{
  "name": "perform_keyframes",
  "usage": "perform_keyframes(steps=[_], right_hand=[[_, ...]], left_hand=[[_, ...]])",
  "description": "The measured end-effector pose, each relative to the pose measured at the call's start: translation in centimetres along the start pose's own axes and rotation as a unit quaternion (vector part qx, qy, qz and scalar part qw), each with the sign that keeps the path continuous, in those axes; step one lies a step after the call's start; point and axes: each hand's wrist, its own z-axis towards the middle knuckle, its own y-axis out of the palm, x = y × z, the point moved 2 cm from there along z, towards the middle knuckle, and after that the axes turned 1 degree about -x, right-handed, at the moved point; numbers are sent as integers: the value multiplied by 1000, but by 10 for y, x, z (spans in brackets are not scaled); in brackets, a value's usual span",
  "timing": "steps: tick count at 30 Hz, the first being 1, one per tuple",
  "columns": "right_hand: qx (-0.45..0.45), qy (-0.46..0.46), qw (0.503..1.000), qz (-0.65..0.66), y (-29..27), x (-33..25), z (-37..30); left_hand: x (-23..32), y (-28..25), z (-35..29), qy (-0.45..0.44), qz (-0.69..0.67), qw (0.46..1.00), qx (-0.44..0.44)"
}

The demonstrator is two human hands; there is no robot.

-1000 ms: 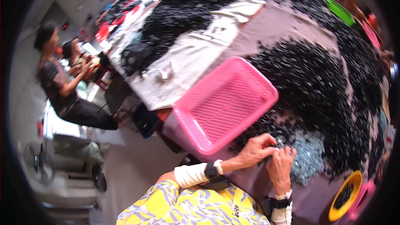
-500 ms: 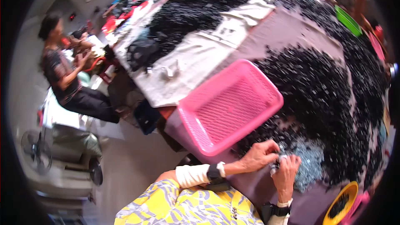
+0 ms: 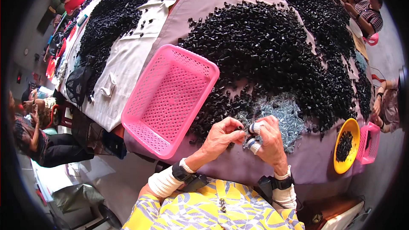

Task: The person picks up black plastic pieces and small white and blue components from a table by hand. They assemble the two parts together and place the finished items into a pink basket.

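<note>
My left hand [image 3: 219,138] is closed, thumb and forefinger pinching what looks like a small black piece [image 3: 240,127]. Facing it, my right hand [image 3: 272,141] has curled fingers, some wrapped in white bands with dark stripes; whatever lies in its grip is hidden. Both hands are close together over the near edge of a heap of small clear, silvery-blue pieces [image 3: 287,119]. Just beyond and around that heap spreads a large pile of small black pieces [image 3: 260,42]. An upright pink perforated basket [image 3: 164,98] stands left of my hands with nothing in it.
The table has a mauve cloth [image 3: 204,0] and a pale cloth [image 3: 128,59], with more black pieces [image 3: 115,12]. At right are a yellow bowl [image 3: 352,130] holding black pieces and a small pink basket [image 3: 374,145]. Other people sit around the table; one person [image 3: 30,134] is at left.
The view has swung toward the right, so the table and basket appear farther left. My hands remain close together by the clear pieces, their fingers slightly shifted.
</note>
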Motion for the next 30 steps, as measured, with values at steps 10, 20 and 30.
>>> perform_keyframes(steps=[10, 20, 30], right_hand=[[42, 80, 984, 152, 13, 11, -11], [42, 193, 947, 251, 12, 20, -16], [-10, 70, 996, -51, 24, 30, -14]], left_hand=[[5, 11, -2, 30, -44, 999, 9], [0, 6, 2, 38, -72, 997, -2], [9, -12, -6, 40, -15, 997, 71]])
